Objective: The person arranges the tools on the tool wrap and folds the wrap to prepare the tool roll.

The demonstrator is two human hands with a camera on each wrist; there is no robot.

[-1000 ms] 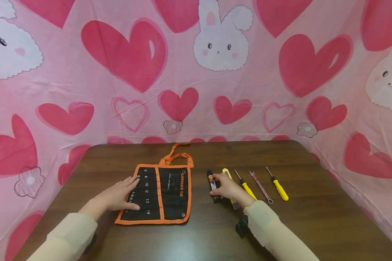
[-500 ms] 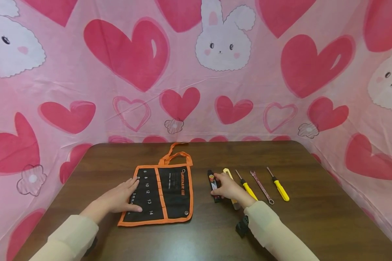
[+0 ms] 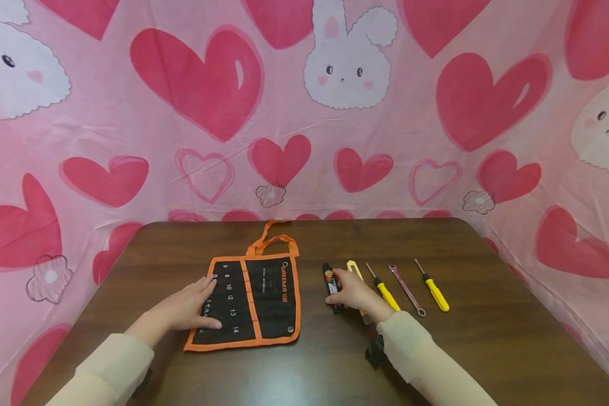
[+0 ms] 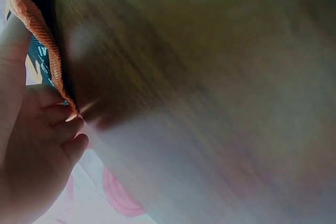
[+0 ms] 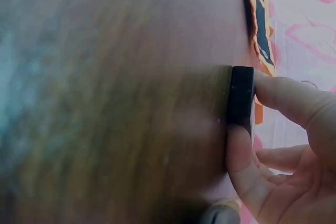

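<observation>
A black fabric tool pouch (image 3: 271, 316) with orange trim and printed size numbers lies flat on the table. My left hand (image 3: 185, 307) rests on its left edge, with the fingers and thumb spread over the fabric. In the left wrist view the fingertips of that hand (image 4: 44, 145) touch the orange edging (image 4: 50, 51). To the right of the pouch, my right hand (image 3: 357, 293) pinches a slim black case (image 3: 327, 272) with a printed label between thumb and fingers. The right wrist view shows the case's dark side (image 5: 241, 95) low against the table.
Beside the right hand lie a yellow utility knife (image 3: 352, 267), partly covered by it, a yellow screwdriver (image 3: 385, 293), a wrench (image 3: 406, 288) and another yellow screwdriver (image 3: 436, 293). An orange tie strap (image 3: 274, 243) trails off the pouch. Patterned pink cloth (image 3: 284, 118) stands behind the table.
The pouch has turned slightly, its near side sliding a little to the right under the left hand. The right hand stays at the black case, with no clear movement.
</observation>
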